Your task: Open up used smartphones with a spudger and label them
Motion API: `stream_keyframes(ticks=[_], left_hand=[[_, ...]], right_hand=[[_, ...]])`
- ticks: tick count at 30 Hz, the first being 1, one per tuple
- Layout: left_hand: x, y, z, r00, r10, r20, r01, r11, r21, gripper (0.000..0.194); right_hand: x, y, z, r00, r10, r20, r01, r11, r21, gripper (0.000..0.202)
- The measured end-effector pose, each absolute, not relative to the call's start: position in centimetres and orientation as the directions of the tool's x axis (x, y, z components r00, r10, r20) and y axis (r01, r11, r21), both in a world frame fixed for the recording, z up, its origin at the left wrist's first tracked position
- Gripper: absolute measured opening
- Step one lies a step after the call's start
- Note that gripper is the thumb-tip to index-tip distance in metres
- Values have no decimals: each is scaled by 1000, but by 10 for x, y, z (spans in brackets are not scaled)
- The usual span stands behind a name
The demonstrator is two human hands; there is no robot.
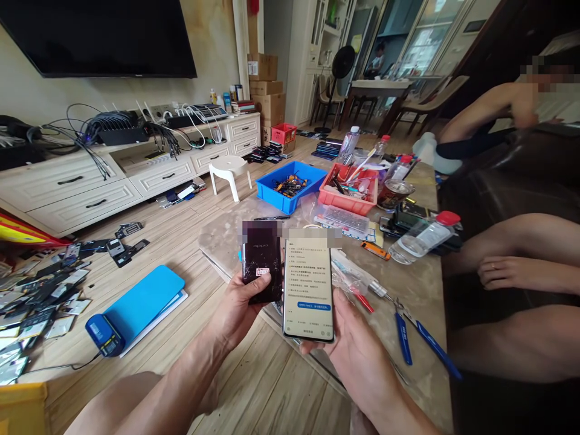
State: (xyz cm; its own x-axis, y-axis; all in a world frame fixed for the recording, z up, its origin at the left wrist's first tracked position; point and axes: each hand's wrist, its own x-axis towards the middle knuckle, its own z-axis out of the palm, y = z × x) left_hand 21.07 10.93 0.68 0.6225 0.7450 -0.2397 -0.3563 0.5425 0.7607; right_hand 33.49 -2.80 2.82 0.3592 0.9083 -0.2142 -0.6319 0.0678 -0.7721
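In my left hand (242,302) is a dark smartphone (258,254), its back towards me, with a small label under my thumb. My right hand (351,344) grips a second smartphone (308,290), whose lit screen shows lines of text and a blue message bubble. The two phones are side by side and upright over the near edge of the low table (426,314). Blue-handled pliers (410,338) lie to the right of my right hand. Behind the lit phone are a red-tipped tool (362,301) and clear plastic wrapping.
A blue bin (312,175) of small parts and a red bin (324,199) of tools stand farther back. A clear bottle (417,241) lies tilted at right. A blue notebook (149,302) and heaps of phone parts (40,308) cover floor at left. Another person sits at right.
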Motion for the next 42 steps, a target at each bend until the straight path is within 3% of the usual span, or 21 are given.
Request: stream_keyframes(ticks=[42], left_hand=[[210,110,4,627,738,-247,-352,552,756,30]], right_hand=[[336,-29,25,355,912,-206,-628,70,-775,44]])
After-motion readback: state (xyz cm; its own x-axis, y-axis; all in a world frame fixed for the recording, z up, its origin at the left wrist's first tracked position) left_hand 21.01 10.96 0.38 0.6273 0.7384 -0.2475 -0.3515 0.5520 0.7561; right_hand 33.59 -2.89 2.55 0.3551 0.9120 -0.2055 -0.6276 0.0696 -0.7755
